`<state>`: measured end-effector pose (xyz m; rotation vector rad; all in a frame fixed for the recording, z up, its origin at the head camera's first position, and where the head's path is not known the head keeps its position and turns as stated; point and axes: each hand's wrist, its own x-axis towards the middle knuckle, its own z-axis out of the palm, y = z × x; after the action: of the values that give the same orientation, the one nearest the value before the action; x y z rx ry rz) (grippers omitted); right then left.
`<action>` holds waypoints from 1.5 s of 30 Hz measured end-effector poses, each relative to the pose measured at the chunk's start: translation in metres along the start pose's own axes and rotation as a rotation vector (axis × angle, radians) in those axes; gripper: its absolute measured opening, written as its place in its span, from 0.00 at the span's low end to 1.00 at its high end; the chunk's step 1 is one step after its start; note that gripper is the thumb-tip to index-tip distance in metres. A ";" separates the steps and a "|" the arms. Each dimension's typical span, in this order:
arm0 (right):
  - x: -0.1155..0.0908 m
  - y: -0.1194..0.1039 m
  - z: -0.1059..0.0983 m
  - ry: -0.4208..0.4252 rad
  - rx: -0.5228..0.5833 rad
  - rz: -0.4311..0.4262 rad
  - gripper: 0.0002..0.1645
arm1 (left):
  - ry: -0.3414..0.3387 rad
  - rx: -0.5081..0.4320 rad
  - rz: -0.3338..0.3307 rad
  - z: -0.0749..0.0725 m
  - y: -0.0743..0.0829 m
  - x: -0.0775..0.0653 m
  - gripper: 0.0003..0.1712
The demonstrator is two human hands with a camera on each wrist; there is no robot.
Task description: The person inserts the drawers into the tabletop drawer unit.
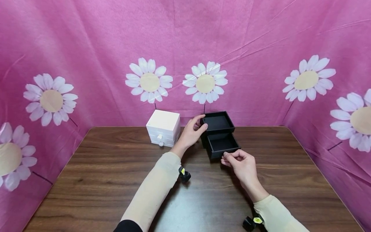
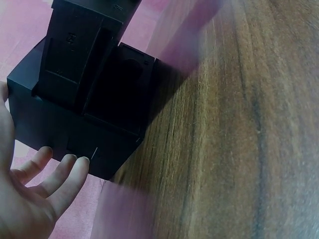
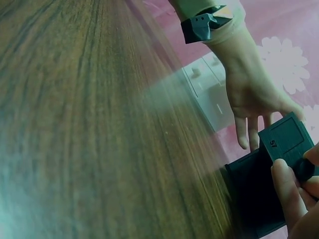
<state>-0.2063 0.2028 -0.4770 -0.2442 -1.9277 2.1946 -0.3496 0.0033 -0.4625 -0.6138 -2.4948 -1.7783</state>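
A small black drawer box point(image 1: 217, 122) stands at the table's back, its top a shallow recess with a raised rim. One of its drawers point(image 1: 224, 154) is slid out towards me; a dark opening shows beneath that drawer in both wrist views. My left hand point(image 1: 189, 132) is at the box's left side, its spread, slightly bent fingers point(image 2: 70, 184) touching the side wall. At the drawer's front is my right hand point(image 1: 242, 164). In the right wrist view its thumb and fingers pinch the round black knob point(image 3: 303, 170). The drawer looks bare inside.
A white drawer box point(image 1: 163, 124) with two round knobs stands left of the black one, close by my left wrist. The wooden table point(image 1: 101, 167) meets a pink cloth point(image 1: 249, 38) with printed daisies at the back and sides.
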 end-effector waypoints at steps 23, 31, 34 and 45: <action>-0.003 -0.004 0.006 0.046 -0.013 -0.011 0.08 | -0.006 0.006 -0.001 0.000 -0.001 -0.001 0.30; -0.004 -0.005 0.010 0.068 -0.009 -0.019 0.08 | -0.007 -0.001 -0.004 0.000 -0.001 -0.001 0.30; -0.003 -0.004 0.010 0.065 -0.005 -0.017 0.08 | -0.010 -0.007 -0.004 0.000 -0.001 -0.001 0.29; 0.010 -0.004 0.010 0.015 -0.031 -0.016 0.10 | -0.001 -0.007 -0.006 0.000 -0.001 0.000 0.30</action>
<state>-0.2181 0.1961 -0.4715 -0.2488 -1.9506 2.1476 -0.3503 0.0033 -0.4639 -0.6083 -2.4941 -1.7901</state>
